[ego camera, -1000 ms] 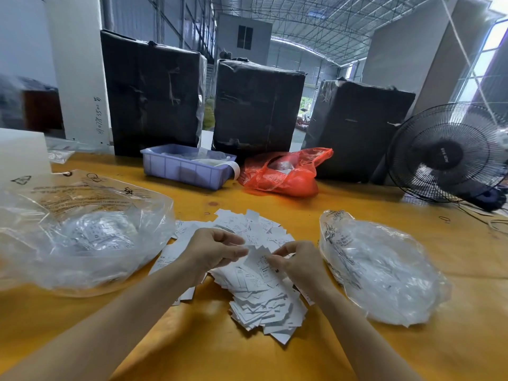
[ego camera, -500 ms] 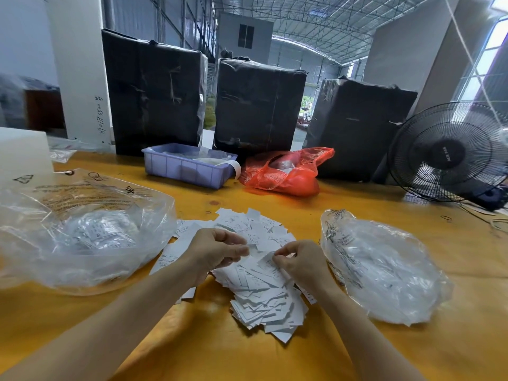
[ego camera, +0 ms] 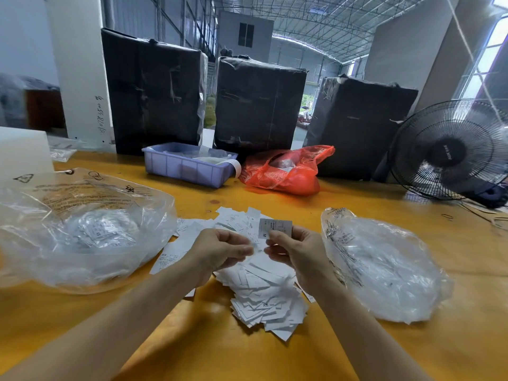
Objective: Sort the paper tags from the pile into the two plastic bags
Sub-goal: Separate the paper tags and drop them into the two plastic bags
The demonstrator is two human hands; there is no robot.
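The right hand point(ego camera: 298, 250) pinches a paper tag point(ego camera: 275, 228) above the pile point(ego camera: 261, 295), its long axis level and its printed face toward the camera. The left hand point(ego camera: 220, 250) is curled beside it; whether it holds anything cannot be told. A plastic bag lies on the worktop point(ego camera: 209, 350) at each side.

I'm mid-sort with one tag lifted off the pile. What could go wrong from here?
1. The fan faces the table; if it is running, loose tags in the pile could scatter.
2. The right hand pinches the lifted tag by one edge only, so it might slip back into the pile.
3. Both clear bags, the left bag and the right bag, look alike, so the tag, which shows an M, may go into the wrong one.
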